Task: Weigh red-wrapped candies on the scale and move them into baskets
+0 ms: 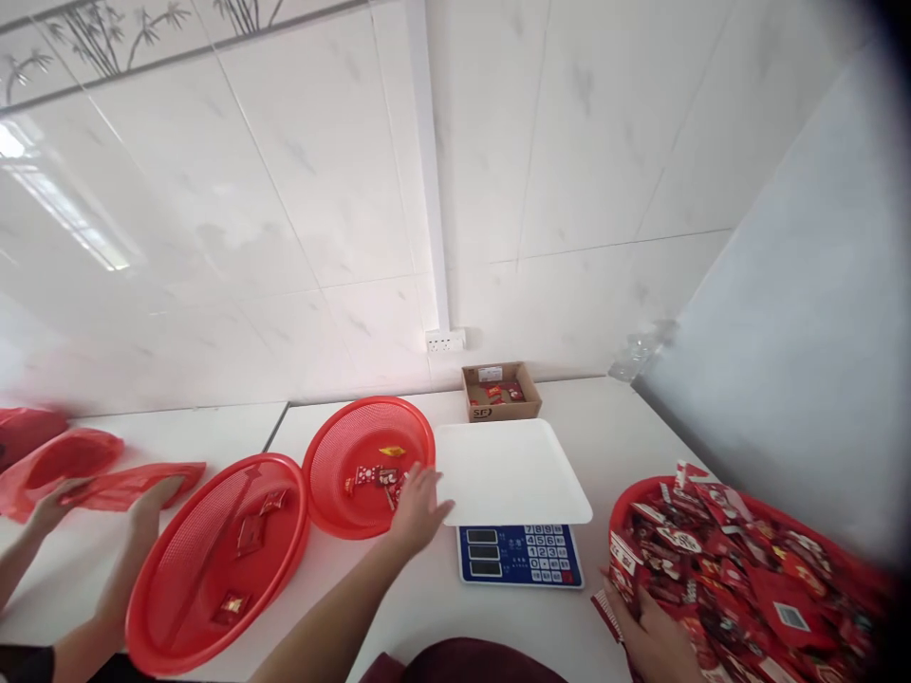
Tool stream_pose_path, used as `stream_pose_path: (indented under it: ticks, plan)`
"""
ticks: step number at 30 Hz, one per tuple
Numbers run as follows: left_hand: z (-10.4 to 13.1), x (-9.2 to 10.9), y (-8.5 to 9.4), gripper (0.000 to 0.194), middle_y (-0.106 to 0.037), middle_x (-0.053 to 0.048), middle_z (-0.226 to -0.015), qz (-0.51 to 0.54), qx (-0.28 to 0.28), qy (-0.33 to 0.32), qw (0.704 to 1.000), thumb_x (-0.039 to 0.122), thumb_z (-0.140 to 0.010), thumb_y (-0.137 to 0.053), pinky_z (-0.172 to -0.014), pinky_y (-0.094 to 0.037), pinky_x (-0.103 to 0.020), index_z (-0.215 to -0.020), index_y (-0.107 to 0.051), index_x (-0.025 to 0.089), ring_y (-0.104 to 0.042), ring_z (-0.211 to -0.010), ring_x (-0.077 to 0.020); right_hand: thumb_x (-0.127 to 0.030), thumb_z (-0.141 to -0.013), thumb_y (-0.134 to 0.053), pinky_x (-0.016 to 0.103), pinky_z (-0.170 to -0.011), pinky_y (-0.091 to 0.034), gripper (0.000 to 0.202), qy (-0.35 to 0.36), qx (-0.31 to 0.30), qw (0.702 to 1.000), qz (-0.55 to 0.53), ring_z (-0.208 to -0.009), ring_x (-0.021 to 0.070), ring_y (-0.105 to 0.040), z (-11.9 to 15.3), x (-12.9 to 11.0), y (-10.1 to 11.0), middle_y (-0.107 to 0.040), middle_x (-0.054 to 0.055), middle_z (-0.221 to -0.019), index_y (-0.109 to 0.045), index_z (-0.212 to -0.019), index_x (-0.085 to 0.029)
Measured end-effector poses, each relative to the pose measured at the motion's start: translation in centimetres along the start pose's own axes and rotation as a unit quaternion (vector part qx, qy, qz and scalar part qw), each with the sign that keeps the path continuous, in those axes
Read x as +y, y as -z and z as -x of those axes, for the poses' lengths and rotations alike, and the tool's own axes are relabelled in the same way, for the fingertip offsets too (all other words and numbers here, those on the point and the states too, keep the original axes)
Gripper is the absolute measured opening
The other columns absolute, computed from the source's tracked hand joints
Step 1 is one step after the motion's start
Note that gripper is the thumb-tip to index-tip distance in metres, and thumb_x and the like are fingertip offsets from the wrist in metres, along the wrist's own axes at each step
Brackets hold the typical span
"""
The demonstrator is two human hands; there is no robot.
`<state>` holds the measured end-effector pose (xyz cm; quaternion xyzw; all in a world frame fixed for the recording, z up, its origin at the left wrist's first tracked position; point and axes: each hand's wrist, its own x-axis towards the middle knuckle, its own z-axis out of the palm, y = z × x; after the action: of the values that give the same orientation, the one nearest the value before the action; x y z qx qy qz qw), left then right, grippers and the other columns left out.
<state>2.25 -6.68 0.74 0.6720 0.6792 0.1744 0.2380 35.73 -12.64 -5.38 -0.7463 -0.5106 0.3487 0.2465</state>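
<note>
My left hand (421, 507) is over the right rim of a round red plastic basket (334, 455), fingers apart and nothing visible in them. A few small wrapped snacks (388, 476) lie in that basket, partly behind the hand. Beside it stands a digital scale (521, 555) with a bare white pan (509, 470). At the lower right, my right hand (651, 631) grips red snack packets (624, 569) at the left edge of a heaped red basket (622, 503). That basket is full of red and white wrapped packets (740, 579).
Another red basket (285, 588) with several packets stands at left. Beyond it, a co-worker's hands (153, 498) handle a red plastic bag (118, 486). A small cardboard box (503, 410) with packets sits by the wall, below a socket (445, 340). Clear plastic (633, 359) lies in the corner.
</note>
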Motion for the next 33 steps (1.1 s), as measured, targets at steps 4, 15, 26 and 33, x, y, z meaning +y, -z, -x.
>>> stream_pose_path:
  ticks: [4, 15, 26, 33]
  plan:
    - [2.6, 4.5, -2.3, 0.071, -0.054, -0.010, -0.130, 0.330, -0.229, -0.034, 0.915, 0.046, -0.070, -0.068, -0.099, -0.039, -0.041, -0.132, -0.044, 0.023, -0.051, -0.117, -0.0246, -0.056, -0.068, -0.052, 0.034, -0.078, -0.049, 0.044, 0.094, -0.195, 0.973, -0.078, -0.086, 0.0278, -0.066, 1.3, -6.5, -1.0, -0.073, 0.006, -0.085, -0.070, -0.087, -0.020]
    - [3.4, 3.7, -1.7, 0.043, -0.066, -0.007, -0.095, 0.654, -0.129, 0.199, 0.718, 0.046, -0.070, -0.069, -0.079, -0.046, -0.035, -0.100, -0.057, 0.019, -0.062, -0.083, -0.0181, -0.051, -0.072, -0.058, 0.026, -0.055, -0.046, 0.037, -0.110, -0.229, 0.932, -0.258, -0.052, 0.0119, -0.054, -1.6, -12.0, -4.1, -0.062, 0.003, -0.066, -0.063, -0.081, -0.016]
    - [5.0, 2.5, -1.6, 0.032, -0.067, -0.008, -0.101, 0.615, -0.191, 0.230, 0.730, 0.031, -0.076, -0.063, -0.077, -0.048, -0.033, -0.105, -0.055, 0.019, -0.063, -0.081, -0.0167, -0.045, -0.073, -0.056, 0.036, -0.088, -0.048, 0.041, -0.086, 0.013, 0.949, -0.304, -0.114, 0.0230, -0.054, -5.9, -10.7, -4.1, -0.060, 0.008, -0.122, -0.058, -0.108, -0.025]
    - [0.6, 4.4, -0.7, 0.034, -0.061, -0.011, -0.118, 0.617, -0.183, 0.181, 0.744, 0.030, -0.081, -0.058, -0.090, -0.046, -0.038, -0.112, -0.051, 0.020, -0.061, -0.099, -0.0205, -0.046, -0.073, -0.049, 0.038, -0.084, -0.050, 0.038, 0.025, 0.063, 0.983, -0.173, -0.094, 0.0239, -0.064, -0.8, -4.7, -1.5, -0.069, 0.009, -0.101, -0.064, -0.097, -0.020]
